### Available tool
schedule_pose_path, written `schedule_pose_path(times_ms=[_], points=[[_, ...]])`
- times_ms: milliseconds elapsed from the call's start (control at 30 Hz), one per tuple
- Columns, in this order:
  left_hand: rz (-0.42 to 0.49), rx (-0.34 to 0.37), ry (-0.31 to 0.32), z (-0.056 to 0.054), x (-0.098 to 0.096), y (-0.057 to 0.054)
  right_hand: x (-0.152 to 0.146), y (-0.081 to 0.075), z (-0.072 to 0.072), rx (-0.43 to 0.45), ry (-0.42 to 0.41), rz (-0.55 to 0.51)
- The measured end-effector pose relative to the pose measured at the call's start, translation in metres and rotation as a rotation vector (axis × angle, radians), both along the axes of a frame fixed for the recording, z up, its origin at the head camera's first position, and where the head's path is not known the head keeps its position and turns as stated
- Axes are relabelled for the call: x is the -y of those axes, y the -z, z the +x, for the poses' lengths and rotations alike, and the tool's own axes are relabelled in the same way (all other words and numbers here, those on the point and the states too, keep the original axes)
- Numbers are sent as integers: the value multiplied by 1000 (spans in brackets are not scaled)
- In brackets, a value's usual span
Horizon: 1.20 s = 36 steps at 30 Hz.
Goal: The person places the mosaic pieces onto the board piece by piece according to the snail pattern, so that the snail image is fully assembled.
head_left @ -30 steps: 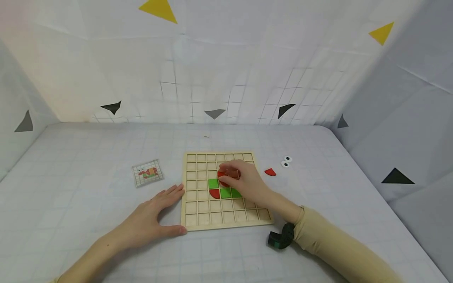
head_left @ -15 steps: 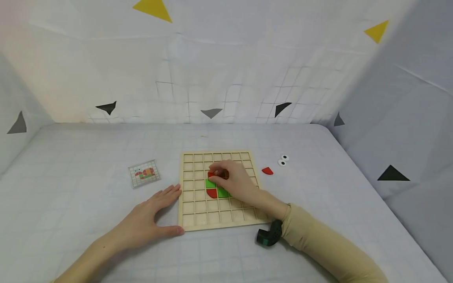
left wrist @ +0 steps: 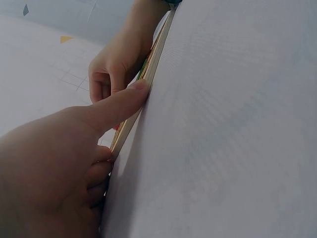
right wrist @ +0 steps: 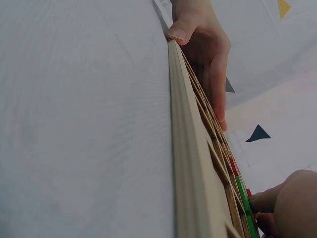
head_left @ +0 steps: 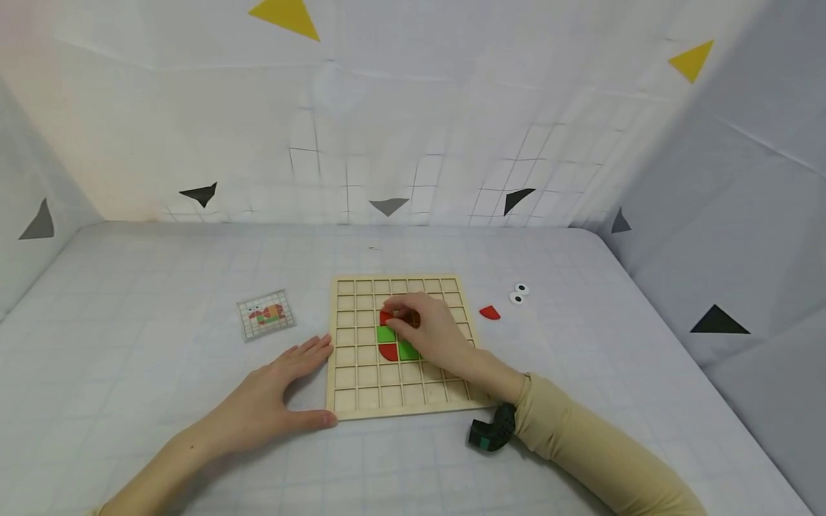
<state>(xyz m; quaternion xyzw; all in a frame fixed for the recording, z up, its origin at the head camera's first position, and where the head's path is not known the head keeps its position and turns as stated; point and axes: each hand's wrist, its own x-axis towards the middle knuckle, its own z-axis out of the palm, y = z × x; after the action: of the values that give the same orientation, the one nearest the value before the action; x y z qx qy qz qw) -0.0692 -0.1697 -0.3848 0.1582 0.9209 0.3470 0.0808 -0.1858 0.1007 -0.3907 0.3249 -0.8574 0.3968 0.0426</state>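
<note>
My right hand [head_left: 429, 330] reaches over a wooden grid board [head_left: 361, 398] and pinches a red piece [head_left: 385, 317] between thumb and finger. That piece is at a cell just above a green square [head_left: 386, 335]. Below this lie a red quarter-circle piece [head_left: 388, 352] and another green square [head_left: 408, 350], partly covered by my hand. More red shows dimly beneath my fingers. My left hand [head_left: 267, 401] lies spread on the table, its thumb and fingertips touching the board's left edge. In the right wrist view, the left thumb [right wrist: 178, 33] presses at the board's corner.
Right of the board lie a loose red quarter-circle piece [head_left: 490, 312] and two white eye pieces [head_left: 519, 294]. To the left is a small pattern card [head_left: 266, 315] with a red, green and orange picture. A black device [head_left: 492, 428] sits at my right wrist.
My right hand has shifted slightly left with the red piece, from over the cells further right to the cell above the green square. My left hand stays at the board's edge.
</note>
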Motion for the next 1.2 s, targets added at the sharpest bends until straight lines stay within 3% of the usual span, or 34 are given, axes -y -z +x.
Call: schedule_pose_path(times_ms=[700,1200], points=[[-6,3,-10,-1,0,1,2,-2,3,-104,49,58],[-8,1,-4,-2,0,2,2,-2,3,-105,65,44]])
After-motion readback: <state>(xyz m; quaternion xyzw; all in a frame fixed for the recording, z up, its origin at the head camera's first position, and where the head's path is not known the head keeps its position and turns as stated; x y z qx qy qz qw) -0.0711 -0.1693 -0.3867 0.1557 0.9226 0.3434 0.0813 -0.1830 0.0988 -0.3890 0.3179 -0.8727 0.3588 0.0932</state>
